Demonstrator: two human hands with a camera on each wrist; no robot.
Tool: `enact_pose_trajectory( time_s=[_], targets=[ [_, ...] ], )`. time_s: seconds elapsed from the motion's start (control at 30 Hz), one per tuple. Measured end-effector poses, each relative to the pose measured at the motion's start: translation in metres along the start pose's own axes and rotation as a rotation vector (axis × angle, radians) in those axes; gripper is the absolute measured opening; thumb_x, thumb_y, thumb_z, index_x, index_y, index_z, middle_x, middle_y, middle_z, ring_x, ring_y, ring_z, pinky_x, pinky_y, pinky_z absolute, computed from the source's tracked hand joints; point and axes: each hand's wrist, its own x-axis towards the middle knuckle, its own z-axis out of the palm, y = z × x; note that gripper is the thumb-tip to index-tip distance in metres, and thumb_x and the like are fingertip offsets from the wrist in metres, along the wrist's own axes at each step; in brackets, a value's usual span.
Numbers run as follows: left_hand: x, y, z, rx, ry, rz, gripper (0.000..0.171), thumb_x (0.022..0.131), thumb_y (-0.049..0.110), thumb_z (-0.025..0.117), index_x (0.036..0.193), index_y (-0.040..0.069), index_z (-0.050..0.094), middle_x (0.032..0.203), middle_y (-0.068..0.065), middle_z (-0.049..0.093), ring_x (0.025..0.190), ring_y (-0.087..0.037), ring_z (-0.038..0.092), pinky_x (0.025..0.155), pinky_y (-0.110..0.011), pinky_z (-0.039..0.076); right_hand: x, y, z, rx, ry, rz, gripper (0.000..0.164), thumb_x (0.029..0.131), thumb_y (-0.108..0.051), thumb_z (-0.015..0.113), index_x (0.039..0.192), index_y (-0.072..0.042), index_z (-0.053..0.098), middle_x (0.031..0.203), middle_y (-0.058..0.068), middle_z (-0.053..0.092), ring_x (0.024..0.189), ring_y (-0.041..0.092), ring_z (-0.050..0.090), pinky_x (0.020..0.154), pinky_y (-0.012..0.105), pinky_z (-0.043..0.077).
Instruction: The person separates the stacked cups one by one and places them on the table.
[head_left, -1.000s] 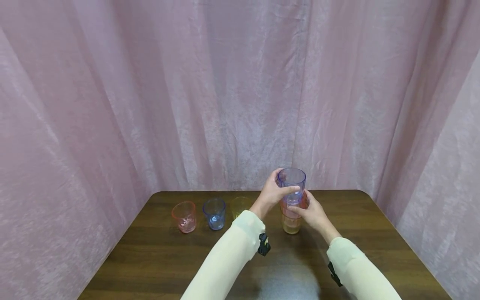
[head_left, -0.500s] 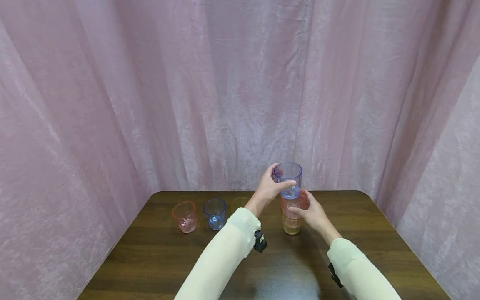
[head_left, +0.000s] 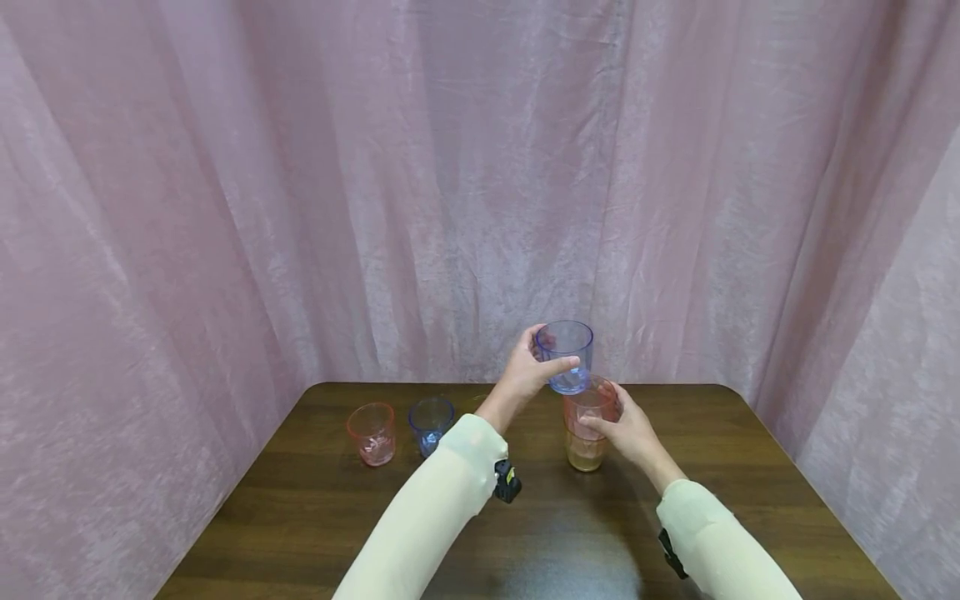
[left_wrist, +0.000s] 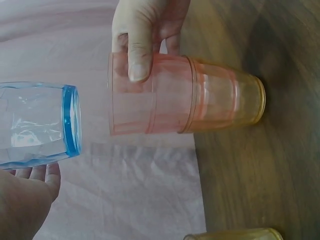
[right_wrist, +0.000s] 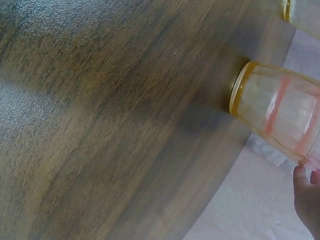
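Lifted to eleven o'clock of the red cup (head_left: 583, 403) (gripped by the right hand (head_left: 628, 430)), the blue cup (head_left: 568, 347) is grasped by the left hand (head_left: 525, 368) and could be dropped if pinched loosely.

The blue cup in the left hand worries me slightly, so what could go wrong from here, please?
The held blue cup might slip, as only the left hand supports it. It could also knock the nearby red cup, which the right hand holds nested in the lower yellow cup. The left sleeve overlaps the standing blue cup in the head view, so it may brush that cup if lowered.
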Motion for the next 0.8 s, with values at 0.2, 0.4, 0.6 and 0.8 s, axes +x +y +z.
enact_pose_trajectory(
  time_s=[0.2,0.4,0.6,0.8],
  targets=[
    [-0.002,0.003,-0.013,-0.003,-0.005,-0.005,0.089,0.079,0.026,0.084,0.151,0.009,0.033,0.135,-0.003,0.051,0.127,-0.024,0.049,0.098,-0.042,0.048,0.0,-0.001,-0.001,-0.02,0.001,0.005,0.089,0.089,-0.024,0.076,0.154,0.004,0.021,0.154,0.026,0.033,0.14,0.042,0.033,0.113,0.054,0.03],
    [-0.004,0.003,-0.027,0.018,-0.002,0.01,0.089,0.08,0.028,0.083,0.151,0.01,0.033,0.139,-0.006,0.05,0.129,-0.024,0.048,0.101,-0.042,0.046,0.001,0.0,0.0,-0.017,0.011,-0.002,0.087,0.089,-0.02,0.076,0.153,0.005,0.023,0.153,0.026,0.034,0.141,0.042,0.033,0.114,0.054,0.029],
    [-0.011,0.008,-0.041,0.031,0.003,0.008,0.088,0.081,0.025,0.083,0.151,0.008,0.032,0.141,-0.009,0.049,0.134,-0.026,0.045,0.11,-0.039,0.038,0.002,0.001,-0.002,-0.018,0.015,0.016,0.09,0.088,-0.021,0.078,0.153,0.004,0.022,0.154,0.024,0.034,0.141,0.04,0.032,0.114,0.052,0.029],
    [-0.019,-0.001,-0.061,0.06,0.01,0.004,0.092,0.082,0.026,0.083,0.153,0.009,0.029,0.145,-0.012,0.046,0.137,-0.028,0.041,0.114,-0.04,0.032,0.002,0.001,-0.001,-0.023,0.015,0.002,0.091,0.088,-0.021,0.077,0.153,0.006,0.02,0.154,0.026,0.034,0.141,0.04,0.031,0.115,0.052,0.027]
  ],
)
